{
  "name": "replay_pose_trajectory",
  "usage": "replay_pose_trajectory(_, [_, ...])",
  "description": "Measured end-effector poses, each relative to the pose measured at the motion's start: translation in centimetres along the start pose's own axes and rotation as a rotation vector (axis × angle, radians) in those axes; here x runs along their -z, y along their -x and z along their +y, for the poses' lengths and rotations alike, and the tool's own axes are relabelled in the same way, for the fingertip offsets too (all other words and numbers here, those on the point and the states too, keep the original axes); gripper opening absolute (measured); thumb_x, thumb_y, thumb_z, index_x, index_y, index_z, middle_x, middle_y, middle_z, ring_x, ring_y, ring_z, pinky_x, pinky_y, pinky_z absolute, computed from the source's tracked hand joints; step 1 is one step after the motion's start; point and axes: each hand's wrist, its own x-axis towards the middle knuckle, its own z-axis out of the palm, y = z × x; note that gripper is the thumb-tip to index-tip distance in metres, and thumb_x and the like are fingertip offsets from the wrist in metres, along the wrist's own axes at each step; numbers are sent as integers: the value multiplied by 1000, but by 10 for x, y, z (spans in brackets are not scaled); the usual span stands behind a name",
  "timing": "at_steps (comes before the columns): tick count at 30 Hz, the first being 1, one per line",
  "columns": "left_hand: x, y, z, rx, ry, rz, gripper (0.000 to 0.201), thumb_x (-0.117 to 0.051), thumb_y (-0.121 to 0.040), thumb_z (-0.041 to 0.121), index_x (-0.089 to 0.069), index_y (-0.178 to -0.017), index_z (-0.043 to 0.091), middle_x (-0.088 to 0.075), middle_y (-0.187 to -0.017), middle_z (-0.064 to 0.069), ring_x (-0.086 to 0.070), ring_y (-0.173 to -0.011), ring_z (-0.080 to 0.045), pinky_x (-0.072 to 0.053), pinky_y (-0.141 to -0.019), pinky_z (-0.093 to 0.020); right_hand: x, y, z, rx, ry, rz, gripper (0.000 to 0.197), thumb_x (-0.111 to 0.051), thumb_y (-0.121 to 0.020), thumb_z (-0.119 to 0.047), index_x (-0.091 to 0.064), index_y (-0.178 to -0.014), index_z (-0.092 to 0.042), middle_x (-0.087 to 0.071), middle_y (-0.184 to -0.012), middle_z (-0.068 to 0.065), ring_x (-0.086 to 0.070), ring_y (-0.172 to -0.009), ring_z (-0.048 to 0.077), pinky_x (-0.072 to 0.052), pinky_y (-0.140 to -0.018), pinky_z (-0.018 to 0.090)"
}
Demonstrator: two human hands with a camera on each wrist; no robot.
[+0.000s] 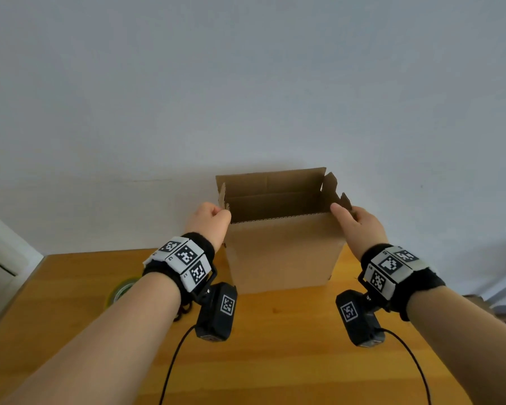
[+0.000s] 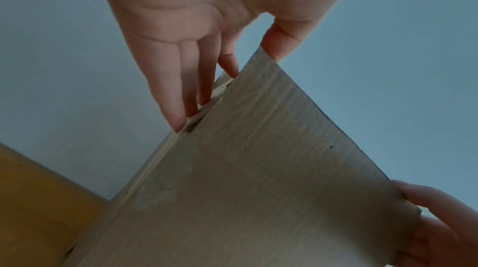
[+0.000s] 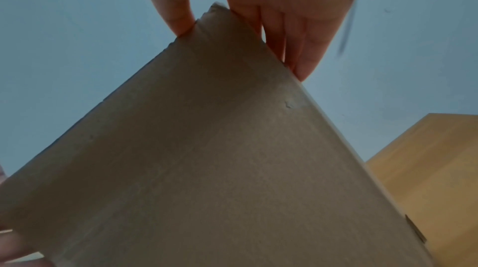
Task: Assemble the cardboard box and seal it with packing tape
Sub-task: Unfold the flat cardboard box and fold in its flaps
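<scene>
Cardboard box point(image 1: 281, 249) stands upright at far centre of table point(image 1: 70, 302), top open. Left hand point(image 1: 209, 222) pinches left top corner; right hand point(image 1: 358, 223) pinches right top corner. Judgement: light, thin walls flex; grip corners and edges. Tape roll point(image 1: 122, 289) near left.

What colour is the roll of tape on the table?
Greenish roll of tape, seen only in the head view, partly behind the left forearm.

Both forearms reach forward, each wrist wearing a black band with coded markers. The left hand point(image 1: 209, 219) pinches the cardboard box point(image 1: 281, 249) at its upper left corner, thumb opposite the fingers point(image 2: 178, 95). The right hand point(image 1: 358, 225) grips the upper right corner likewise (thumb on the near side).
</scene>
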Motion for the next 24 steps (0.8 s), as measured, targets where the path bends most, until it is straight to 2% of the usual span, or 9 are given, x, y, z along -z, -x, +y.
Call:
replay_pose_trajectory(3, [-1, 8, 3, 92, 135, -25, 8, -44, -87, 14, -45, -94, 16, -45, -84, -3, -49, -80, -22, -48, -90, -51, 1, 0, 2, -3, -40, -16, 43, -44, -91, -45, -57, -115, -12, -60, -100, 5, -53, -93, 21, -38, -78, 32])
replay_pose_trajectory(6, [0, 11, 4, 149, 273, -66, 34, -47, -85, 10, -40, -118, 12, -44, -105, -8, -47, -93, -24, -46, -91, -51, -1, 1, 3, -59, -101, -26, 42, -45, -89, -48, -55, -106, -11, -60, -105, 10, -55, -99, 26, -44, -90, 43])
replay_pose_trajectory(8, [2, 9, 6, 135, 262, -39, 42, -50, -83, 10, -39, -124, 10, -45, -99, -7, -48, -85, -22, -48, -86, -48, -4, 2, 1, -83, -98, -40, 42, -44, -89, -47, -53, -107, -10, -57, -100, 9, -53, -94, 26, -43, -83, 40])
replay_pose_trajectory(10, [4, 6, 8, 114, 229, -13, 43, -50, -82, 11, -39, -124, 9, -43, -92, -5, -47, -77, -20, -50, -83, -46, -8, 1, -3, -96, -84, -53, 42, -43, -90, -45, -51, -112, -10, -54, -100, 8, -49, -91, 24, -36, -75, 34])
replay_pose_trajectory(13, [6, 4, 7, 119, 162, 6, 39, -51, -82, 13, -39, -119, 10, -41, -88, -4, -46, -75, -20, -51, -83, -46, -11, 2, -4, -98, -100, -41, 43, -43, -91, -41, -50, -118, -8, -52, -101, 7, -47, -91, 23, -32, -74, 31])
replay_pose_trajectory(16, [6, 5, 1, 144, 117, 19, 37, -51, -82, 16, -41, -117, 10, -42, -87, -3, -49, -83, -25, -51, -84, -50, -15, 6, 1, -55, -118, -14, 45, -44, -91, -37, -46, -124, -7, -50, -91, 1, -47, -82, 18, -32, -66, 29])
replay_pose_trajectory(18, [5, 5, -2, 144, 137, 22, 36, -50, -83, 16, -43, -117, 11, -43, -86, -2, -49, -87, -26, -51, -84, -50, -16, 9, 2, 9, -150, 32, 39, -47, -90, -32, -48, -121, -8, -49, -83, -4, -47, -74, 12, -33, -60, 26])
replay_pose_trajectory(21, [3, 4, -4, 121, 138, 19, 27, -47, -83, 15, -45, -110, 12, -43, -84, -3, -48, -76, -21, -51, -85, -52, -15, 11, 3, 122, -165, 91, 31, -52, -89, -27, -54, -118, -14, -57, -98, 0, -53, -89, 16, -42, -75, 29])
replay_pose_trajectory(24, [3, 2, -6, 116, 154, -3, 26, -46, -83, 16, -45, -108, 12, -44, -86, -4, -49, -83, -23, -51, -83, -50, -11, 11, 4, 154, -180, 41, 24, -52, -90, -29, -62, -111, -21, -61, -99, 0, -54, -93, 15, -43, -81, 28])
